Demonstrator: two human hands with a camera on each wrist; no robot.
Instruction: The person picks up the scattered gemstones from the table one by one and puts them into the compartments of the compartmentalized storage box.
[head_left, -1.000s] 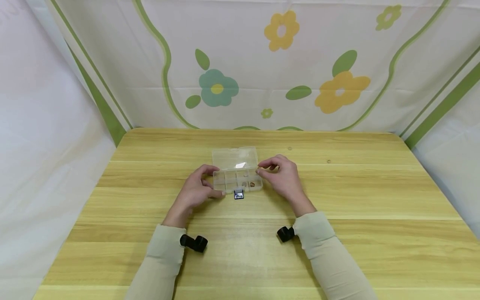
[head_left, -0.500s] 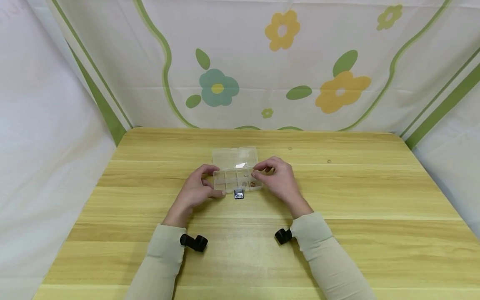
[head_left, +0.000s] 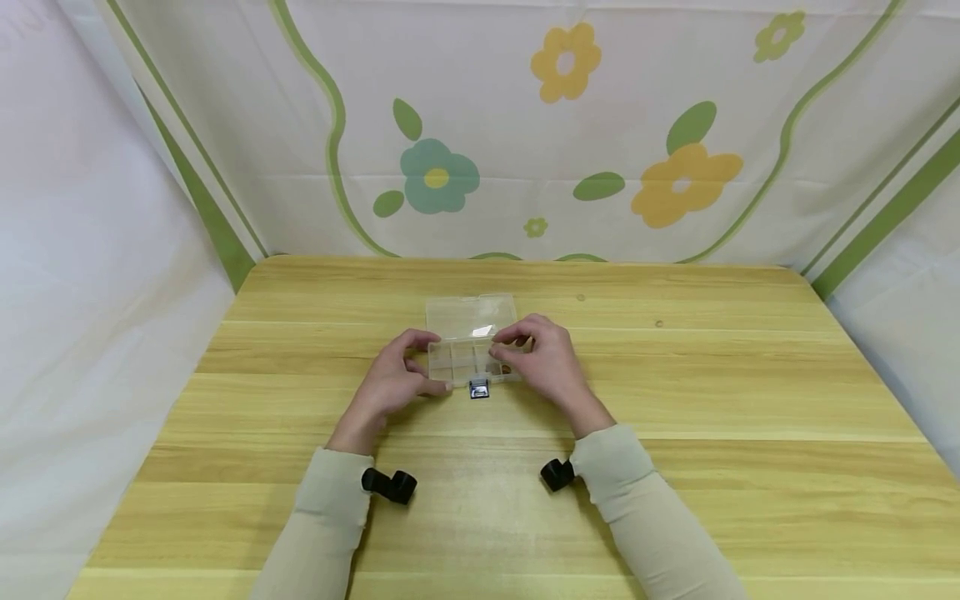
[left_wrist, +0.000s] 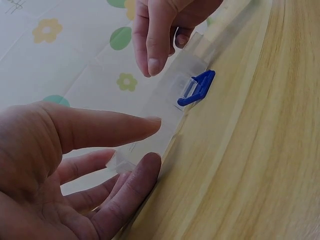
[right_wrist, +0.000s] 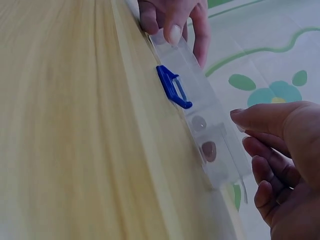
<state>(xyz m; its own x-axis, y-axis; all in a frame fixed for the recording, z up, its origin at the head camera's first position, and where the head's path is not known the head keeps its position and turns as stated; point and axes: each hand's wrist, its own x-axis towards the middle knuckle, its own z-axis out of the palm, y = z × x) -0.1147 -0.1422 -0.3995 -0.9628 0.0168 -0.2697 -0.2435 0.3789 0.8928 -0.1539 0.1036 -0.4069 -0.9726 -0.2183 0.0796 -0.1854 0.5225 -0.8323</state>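
Observation:
A clear plastic compartment box (head_left: 462,360) rests on the table with its hinged lid (head_left: 467,315) raised at the back. On its front side, a blue latch (right_wrist: 171,87) hangs down. My left hand (head_left: 392,377) grips the box's left end, thumb at the front edge and fingers round the far side. Over the right-hand compartments, my right hand (head_left: 546,357) has thumb and forefinger tips together; a small pale piece (right_wrist: 241,129) shows as a sliver between them. A brown stone-like piece (right_wrist: 209,151) and a paler rounded piece (right_wrist: 198,123) lie in front compartments.
Two small roundish pieces lie on the wooden table (head_left: 750,375) to the box's right, one piece (head_left: 581,297) farther back and another piece (head_left: 659,323) more to the right. A flower-printed cloth (head_left: 510,125) hangs behind the table.
My right hand has moved left from the box's right end and now hovers over its right-hand compartments, hiding part of them. The left hand and box stay in place.

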